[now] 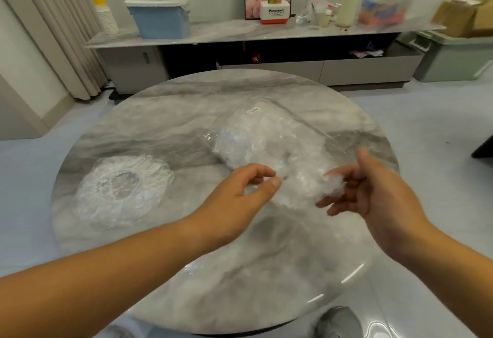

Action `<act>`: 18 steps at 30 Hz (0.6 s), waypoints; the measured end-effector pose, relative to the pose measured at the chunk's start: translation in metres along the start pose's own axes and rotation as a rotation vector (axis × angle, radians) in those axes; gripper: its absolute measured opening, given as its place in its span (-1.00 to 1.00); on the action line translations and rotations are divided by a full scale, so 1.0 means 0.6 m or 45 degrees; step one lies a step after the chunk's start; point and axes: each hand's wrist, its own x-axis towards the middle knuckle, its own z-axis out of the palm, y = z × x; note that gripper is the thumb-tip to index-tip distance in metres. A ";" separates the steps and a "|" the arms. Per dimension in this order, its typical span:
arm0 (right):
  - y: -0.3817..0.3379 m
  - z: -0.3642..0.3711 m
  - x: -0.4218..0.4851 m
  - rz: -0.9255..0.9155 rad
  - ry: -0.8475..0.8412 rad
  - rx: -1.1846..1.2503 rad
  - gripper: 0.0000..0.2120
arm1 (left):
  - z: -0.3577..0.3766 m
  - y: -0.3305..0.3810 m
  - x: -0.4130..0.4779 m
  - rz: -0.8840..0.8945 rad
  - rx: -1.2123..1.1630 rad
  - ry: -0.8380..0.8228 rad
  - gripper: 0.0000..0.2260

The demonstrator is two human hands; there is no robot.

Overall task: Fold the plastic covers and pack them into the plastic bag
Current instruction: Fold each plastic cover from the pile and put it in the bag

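Note:
A clear plastic bag (266, 140) stuffed with crumpled covers lies on the round marble table (186, 113), its mouth toward me. My right hand (373, 191) hovers at the bag's near end, fingers curled round a small wad of folded cover (334, 184). My left hand (240, 191) is just left of the bag's opening, thumb and fingers bent close together; whether they pinch the thin bag edge I cannot make out. A loose pile of round elastic-rimmed covers (122, 188) sits at the table's left.
Beyond the table runs a low cabinet (240, 33) carrying a blue bin (160, 17), stacked paper cups (105, 14), a white box and other clutter. A green crate (453, 54) stands on the floor at right. A grey shoe (338, 321) shows under the near edge.

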 end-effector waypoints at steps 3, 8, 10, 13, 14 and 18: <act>0.008 -0.034 0.024 -0.031 0.245 -0.095 -0.44 | 0.010 -0.001 -0.002 0.125 0.367 -0.123 -0.65; 0.049 -0.053 0.043 0.118 0.338 -0.191 -0.40 | 0.049 -0.010 -0.011 0.139 0.676 -0.358 -0.34; 0.058 -0.045 0.040 0.155 0.265 -0.118 -0.41 | 0.058 -0.015 -0.007 0.125 0.798 -0.387 -0.28; 0.061 -0.028 0.038 0.158 0.157 -0.002 -0.38 | 0.060 -0.020 -0.002 0.162 0.917 -0.337 -0.21; 0.061 -0.023 0.038 0.160 0.125 0.035 -0.36 | 0.059 -0.021 -0.002 0.175 0.929 -0.315 -0.20; 0.055 -0.006 0.048 0.201 -0.017 0.203 -0.26 | 0.045 -0.026 -0.009 0.207 0.875 -0.311 -0.20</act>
